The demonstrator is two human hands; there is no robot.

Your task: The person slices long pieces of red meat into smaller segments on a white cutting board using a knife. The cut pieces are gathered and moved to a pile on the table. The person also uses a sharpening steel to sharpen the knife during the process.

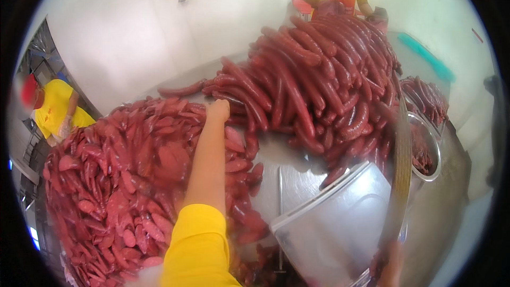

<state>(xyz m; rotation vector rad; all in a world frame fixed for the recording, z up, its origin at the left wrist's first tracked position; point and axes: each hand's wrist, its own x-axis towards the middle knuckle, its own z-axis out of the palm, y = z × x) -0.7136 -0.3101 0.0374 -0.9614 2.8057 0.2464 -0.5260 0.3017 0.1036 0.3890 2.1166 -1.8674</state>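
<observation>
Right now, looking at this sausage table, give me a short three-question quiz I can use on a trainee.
1. True or false: the left hand reaches toward the pile of whole sausages.
2. Which lies to the person's left? A) sliced sausage pieces B) whole sausages C) a plastic tub
3. Fill in: the right hand holds a long ____, blade pointing up.

Key
1. True
2. A
3. knife

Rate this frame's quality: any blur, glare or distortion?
Head view: fisheye bends edges inside a black rim; the long knife is motion-blurred, as is the right hand; the steel table shows soft glare; the left hand and whole sausages are sharp.
</observation>
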